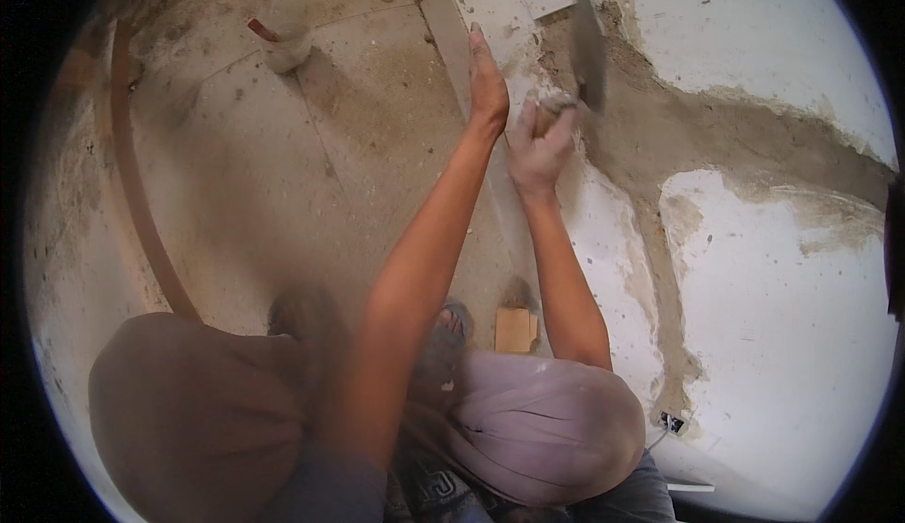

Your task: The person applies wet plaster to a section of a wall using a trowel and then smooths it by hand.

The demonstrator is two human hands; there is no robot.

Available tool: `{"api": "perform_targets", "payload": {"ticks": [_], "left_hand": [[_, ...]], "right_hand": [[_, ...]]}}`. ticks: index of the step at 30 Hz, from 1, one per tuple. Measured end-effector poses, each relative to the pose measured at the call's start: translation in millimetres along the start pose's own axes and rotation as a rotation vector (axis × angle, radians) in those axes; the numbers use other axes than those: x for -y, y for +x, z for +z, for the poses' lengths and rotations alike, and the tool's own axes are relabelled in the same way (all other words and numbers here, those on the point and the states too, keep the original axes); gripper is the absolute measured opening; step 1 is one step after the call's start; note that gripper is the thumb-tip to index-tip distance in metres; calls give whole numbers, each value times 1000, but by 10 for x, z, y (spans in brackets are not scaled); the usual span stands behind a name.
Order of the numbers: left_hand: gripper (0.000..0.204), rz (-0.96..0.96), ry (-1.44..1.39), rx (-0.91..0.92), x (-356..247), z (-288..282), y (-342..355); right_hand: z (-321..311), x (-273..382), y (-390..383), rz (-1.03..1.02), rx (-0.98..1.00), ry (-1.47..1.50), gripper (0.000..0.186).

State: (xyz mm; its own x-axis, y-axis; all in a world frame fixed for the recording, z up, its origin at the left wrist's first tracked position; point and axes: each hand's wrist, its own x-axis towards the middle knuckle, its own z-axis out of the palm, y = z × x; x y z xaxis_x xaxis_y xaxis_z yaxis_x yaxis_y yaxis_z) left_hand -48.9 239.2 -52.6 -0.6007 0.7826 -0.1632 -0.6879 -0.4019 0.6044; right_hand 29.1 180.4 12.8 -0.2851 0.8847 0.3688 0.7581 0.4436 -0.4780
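Grey flat-bladed metal trowel (589,51): far, R of ctr, by grey mortar-like wall band (698,132); R hand (542,155) grasping it. L hand (487,94): fingers straight, nothing held. Risk: tilted blade may gouge band, if soft.

A room under renovation: grey mortar strips (745,132) cross its white wall (773,306) beside a dusty floor (255,165).

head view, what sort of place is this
Probably a room being built or renovated: rough grey mortar bands cross the white wall, the floor is dusty and stained, and the right hand grips what looks like a trowel.
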Motion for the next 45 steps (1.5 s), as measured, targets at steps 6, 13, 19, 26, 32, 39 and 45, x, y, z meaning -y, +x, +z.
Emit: {"api": "perform_targets", "payload": {"ticks": [6, 13, 19, 26, 32, 39, 45], "left_hand": [[89, -105, -13, 102, -87, 80, -26], [89, -178, -81, 171, -141, 62, -51], [87, -193, -110, 151, -139, -1, -6], [87, -217, -145, 152, -186, 8, -50], [88, -173, -125, 152, -158, -13, -2], [90, -211, -125, 170, -153, 58, -54], [90, -187, -128, 174, -95, 4, -28]], "right_hand": [[3, -78, 58, -27, -37, 46, 51], [-20, -26, 114, -153, -150, 76, 42], [-56, 100, 172, -1, -33, 68, 46], [4, 114, 103, 16, 0, 6, 50], [52, 46, 185, 63, 88, -119, 41], [-6, -103, 198, 29, -52, -61, 41], [-4, 18, 218, -10, -46, -84, 45]]}}
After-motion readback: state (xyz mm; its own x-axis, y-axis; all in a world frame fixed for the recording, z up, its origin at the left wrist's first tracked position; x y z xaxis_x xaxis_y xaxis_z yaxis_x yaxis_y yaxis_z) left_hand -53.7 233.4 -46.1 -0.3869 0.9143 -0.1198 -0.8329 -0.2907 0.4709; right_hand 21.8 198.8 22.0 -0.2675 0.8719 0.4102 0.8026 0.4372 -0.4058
